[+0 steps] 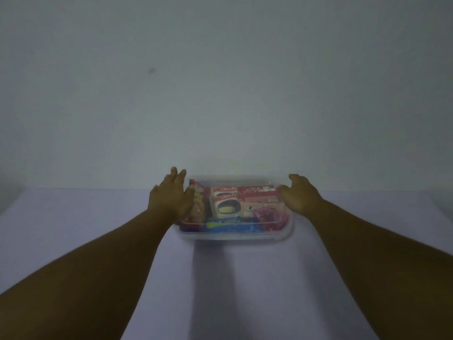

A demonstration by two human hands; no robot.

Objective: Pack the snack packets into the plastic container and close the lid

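A clear plastic container sits on the table ahead of me, full of snack packets. Two red Choco Pie packets lie in the middle, a blue packet along the front, a pink one at the right and a speckled packet at the left. A transparent lid seems to lie over the top, its edges blurred. My left hand rests flat on the container's left end with fingers spread. My right hand lies on the right end, fingers curled over the edge.
The table is covered in a pale lilac cloth and meets a plain grey wall just behind the container. My forearms stretch in from both lower corners.
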